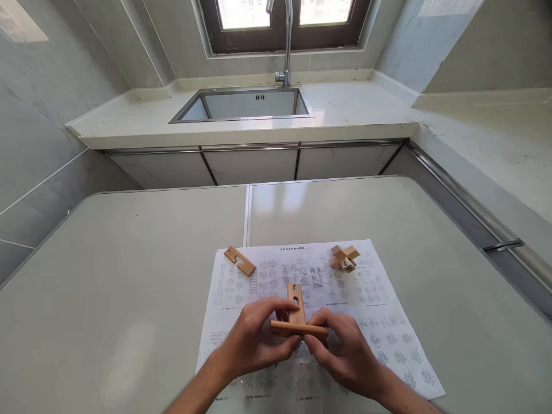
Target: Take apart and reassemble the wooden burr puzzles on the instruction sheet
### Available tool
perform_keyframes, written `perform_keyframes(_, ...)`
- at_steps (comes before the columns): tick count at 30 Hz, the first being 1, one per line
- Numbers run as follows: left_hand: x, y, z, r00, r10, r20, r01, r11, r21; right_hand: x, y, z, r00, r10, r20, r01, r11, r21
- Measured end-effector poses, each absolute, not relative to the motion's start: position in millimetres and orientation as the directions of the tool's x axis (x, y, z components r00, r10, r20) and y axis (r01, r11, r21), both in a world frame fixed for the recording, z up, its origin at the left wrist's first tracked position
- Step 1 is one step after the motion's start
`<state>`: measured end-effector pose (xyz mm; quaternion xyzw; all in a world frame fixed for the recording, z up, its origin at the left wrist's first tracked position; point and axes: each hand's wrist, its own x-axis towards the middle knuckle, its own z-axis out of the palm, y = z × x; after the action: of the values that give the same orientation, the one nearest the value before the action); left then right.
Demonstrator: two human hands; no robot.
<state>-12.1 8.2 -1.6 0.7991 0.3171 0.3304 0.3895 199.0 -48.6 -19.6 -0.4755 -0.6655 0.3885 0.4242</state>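
Observation:
My left hand point(261, 336) and my right hand point(340, 348) are closed around two flat wooden puzzle pieces above the printed sheet. One slotted wooden puzzle piece point(292, 290) points away from me, with a dark mark near its far end. The other wooden puzzle piece point(297, 329) lies crosswise, its edge facing me, and meets the first in a T shape. My left fingers reach over the slotted piece while the thumb is at the crosswise one. My right thumb and fingers pinch the crosswise piece's right part. Whether the two pieces interlock is hidden.
A notched wooden piece point(240, 261) lies at the paper's upper left. An assembled wooden burr puzzle point(344, 258) sits at its upper right. The instruction sheet point(401, 362) rests on a pale table point(107, 276). Beyond are a counter, a sink point(308, 106) and a faucet point(288, 46).

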Motion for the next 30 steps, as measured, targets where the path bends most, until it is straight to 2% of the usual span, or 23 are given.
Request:
perform_keyframes(7, -9.2, 7.9, 0.4, 0.588, 0.739, 0.330, 0.231, -0.544, 0.806, 198.9, -51.6, -21.7, -0.184, 0.934, 0.307, 0.404, 0.357, -0.842)
perform_keyframes(12, -8.3, 7.3, -4.6, 0.605, 0.714, 0.353, 0.248, -0.590, 0.768, 198.5, -52.2, -23.6, -0.173, 0.941, 0.290, 0.386, 0.336, -0.859)
perform_keyframes(15, -9.2, 7.9, -10.7, 0.598, 0.704, 0.382, 0.260, -0.622, 0.739, 199.6, -50.3, -21.7, -0.154, 0.955, 0.252, 0.320, 0.290, -0.902)
perform_keyframes(18, -12.3, 9.5, -13.0, 0.609, 0.687, 0.397, 0.287, -0.657, 0.697, 201.5, -49.1, -18.9, -0.156, 0.977, 0.146, 0.209, 0.177, -0.962)
perform_keyframes(23, -16.2, 12.1, -8.4, 0.584, 0.680, 0.444, 0.364, -0.708, 0.605, 203.1, -48.8, -17.4, -0.303, 0.952, -0.032, -0.060, -0.053, -0.997)
perform_keyframes(30, -15.3, 14.1, -10.5, 0.699, 0.579, 0.420, 0.196, -0.719, 0.667, 206.6, -45.0, -13.4, -0.339, 0.933, -0.122, -0.231, -0.208, -0.951)
